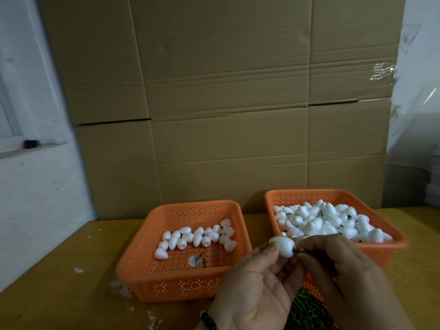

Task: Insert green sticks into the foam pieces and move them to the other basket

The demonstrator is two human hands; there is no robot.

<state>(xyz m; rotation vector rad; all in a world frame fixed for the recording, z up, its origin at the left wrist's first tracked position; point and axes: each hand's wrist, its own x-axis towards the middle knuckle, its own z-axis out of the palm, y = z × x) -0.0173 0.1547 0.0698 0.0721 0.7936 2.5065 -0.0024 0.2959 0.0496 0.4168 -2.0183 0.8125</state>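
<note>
Hands up near centre: my left hand (257, 279) pinches a white egg-shaped foam piece (283, 246), my right hand (338, 265) pinches a thin green stick (297, 251) at its right end. Left orange perforated plastic basket (166, 279) holds a sparse row of foam pieces; far-right orange basket (390, 244) is heaped with them. Loose green sticks (307, 310) sit in a third basket under my hands, on the yellow table (59, 294).

The two baskets (183, 275) are orange with a perforated dot pattern. The foam pieces (319, 222) are white, and the sticks (307, 310) at lower right are green.
</note>
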